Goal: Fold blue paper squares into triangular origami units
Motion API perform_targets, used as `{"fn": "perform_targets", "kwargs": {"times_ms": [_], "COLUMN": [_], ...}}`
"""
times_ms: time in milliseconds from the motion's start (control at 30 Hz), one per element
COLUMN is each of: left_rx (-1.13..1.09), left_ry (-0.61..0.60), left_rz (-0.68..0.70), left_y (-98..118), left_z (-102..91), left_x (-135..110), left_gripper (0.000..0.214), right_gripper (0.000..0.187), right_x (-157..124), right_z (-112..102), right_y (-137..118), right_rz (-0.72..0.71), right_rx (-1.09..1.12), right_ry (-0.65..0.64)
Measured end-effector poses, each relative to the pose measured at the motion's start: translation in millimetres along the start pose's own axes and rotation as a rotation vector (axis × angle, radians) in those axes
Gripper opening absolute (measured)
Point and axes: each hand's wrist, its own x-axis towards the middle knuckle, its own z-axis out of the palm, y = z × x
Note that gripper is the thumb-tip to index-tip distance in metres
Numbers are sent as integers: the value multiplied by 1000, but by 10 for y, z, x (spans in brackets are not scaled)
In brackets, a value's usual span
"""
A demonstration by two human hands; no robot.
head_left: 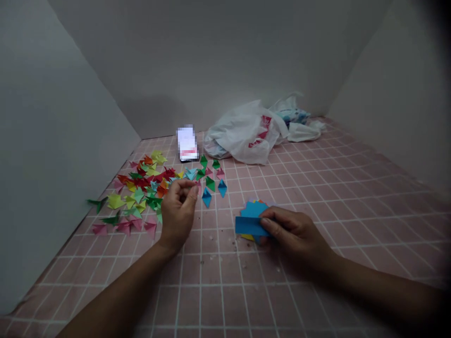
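My right hand (294,232) pinches a folded blue paper strip (248,226) between thumb and fingers, the strip lying level. Just behind and below it is a fanned stack of square paper sheets (254,208), mostly blue on top with yellow and orange corners. My left hand (179,211) is raised with its fingers curled in and the thumb near the index fingertip; nothing shows between them. Near that hand stand small folded paper pieces in blue (206,197) and green (210,183). Folded paper cranes (141,176) of many colours spread to its left.
A phone (188,143) with a lit, blurred screen leans near the back wall. White plastic bags (246,131) lie crumpled to its right. Pale walls (45,141) enclose the pink tiled-pattern surface (232,305) on the left, back and right.
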Motion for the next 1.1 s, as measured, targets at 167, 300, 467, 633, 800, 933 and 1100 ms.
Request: {"fn": "perform_targets", "kwargs": {"times_ms": [167,300,467,633,800,933,1100], "left_rx": [353,673,824,868,896,913,952], "left_ry": [10,-78,-142,-160,-202,-220,-271], "left_rz": [160,288,322,395,416,425,444], "left_y": [-141,-265,-329,-295,-267,-262,-246], "left_z": [-73,-70,-50,-41,-17,6,49], "left_x": [182,224,190,149,130,128,118], "left_gripper": [4,8,14,7,5,6,7], "right_gripper": [27,26,24,22,23,26,28], "right_x": [12,5,-13,-1,4,9,26], "right_z": [-30,-44,-33,-25,-21,-32,-44], "right_y": [-21,-50,-130,-177,-143,-112,-111], "right_rz": [-3,4,111,135,150,146,142], "right_rx": [-37,-62,-73,-117,-81,-65,-90], "right_ry": [37,45,82,119,127,106,76]}}
